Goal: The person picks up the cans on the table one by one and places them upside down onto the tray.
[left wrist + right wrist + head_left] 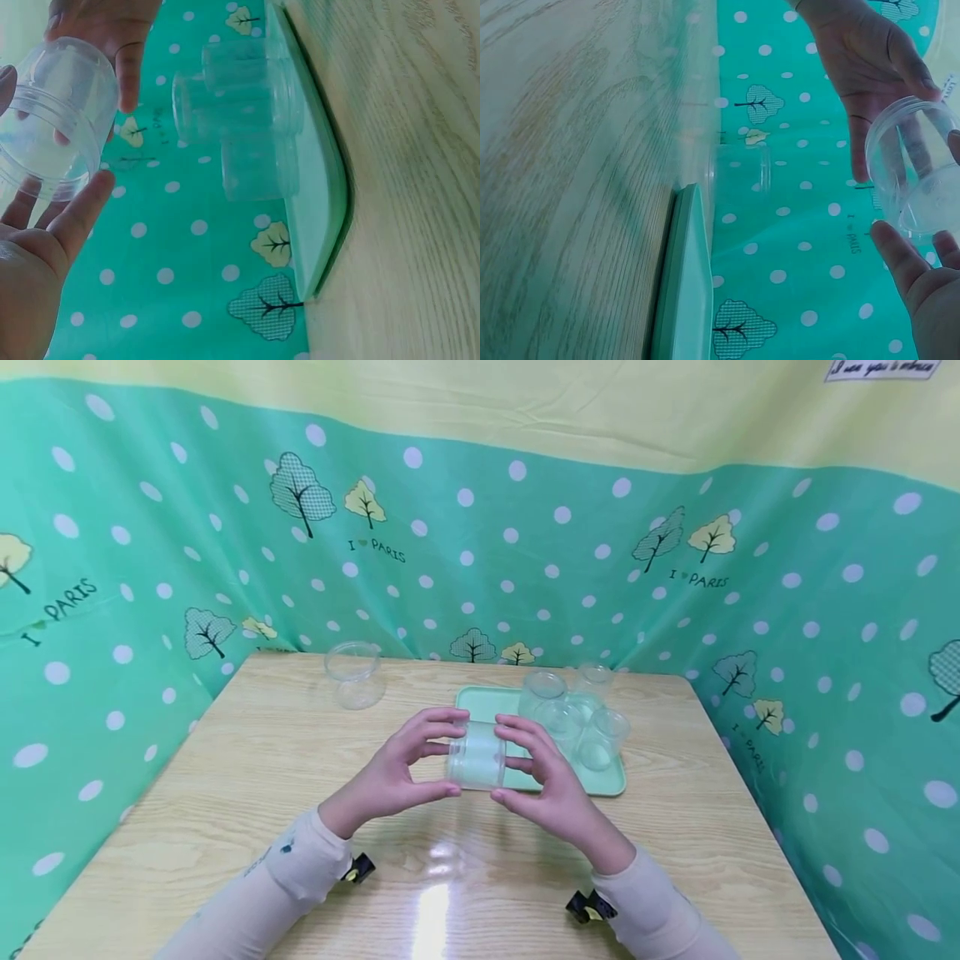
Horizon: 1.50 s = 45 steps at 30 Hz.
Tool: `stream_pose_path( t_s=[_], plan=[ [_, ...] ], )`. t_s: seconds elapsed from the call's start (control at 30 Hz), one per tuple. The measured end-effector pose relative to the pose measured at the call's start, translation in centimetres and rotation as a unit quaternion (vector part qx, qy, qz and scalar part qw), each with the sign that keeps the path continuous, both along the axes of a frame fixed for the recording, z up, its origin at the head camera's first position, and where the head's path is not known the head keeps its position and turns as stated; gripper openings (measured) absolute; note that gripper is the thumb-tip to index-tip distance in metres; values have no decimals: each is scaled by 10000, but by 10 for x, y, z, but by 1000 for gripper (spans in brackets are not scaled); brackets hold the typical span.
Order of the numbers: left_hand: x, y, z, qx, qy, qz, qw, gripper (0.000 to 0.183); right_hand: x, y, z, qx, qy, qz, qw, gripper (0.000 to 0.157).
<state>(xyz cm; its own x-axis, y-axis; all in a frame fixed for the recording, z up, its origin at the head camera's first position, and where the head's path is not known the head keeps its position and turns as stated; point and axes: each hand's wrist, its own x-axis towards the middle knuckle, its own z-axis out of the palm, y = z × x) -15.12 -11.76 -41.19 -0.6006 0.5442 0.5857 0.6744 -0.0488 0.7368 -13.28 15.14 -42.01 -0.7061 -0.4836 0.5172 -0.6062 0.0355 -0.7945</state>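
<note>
A clear plastic jar (477,756) is held sideways above the table, its ridged rim to the left and its base to the right. My left hand (397,768) grips the rim end, thumb below and fingers above. At the base end, my right hand (546,772) holds it in the same way. The left wrist view shows the see-through jar (71,97) between both hands. In the right wrist view, fingers stand around the jar (911,169) from both ends, and part of it is cut off by the frame edge.
Behind the hands lies a light green tray (487,696) bearing several clear jars (543,689) on its right part. A wider clear container (356,681) stands at the table's back left. Polka-dot cloth (465,497) surrounds the wooden table (225,810) at the back and sides.
</note>
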Motion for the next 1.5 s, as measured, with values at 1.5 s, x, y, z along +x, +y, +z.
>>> stream_pose_path(
  t_s=[1.5],
  plan=[
    [-4,-20,16,-734,804,336,9935,55,-17,14,41,1109,589,-1088,9861,77]
  ],
)
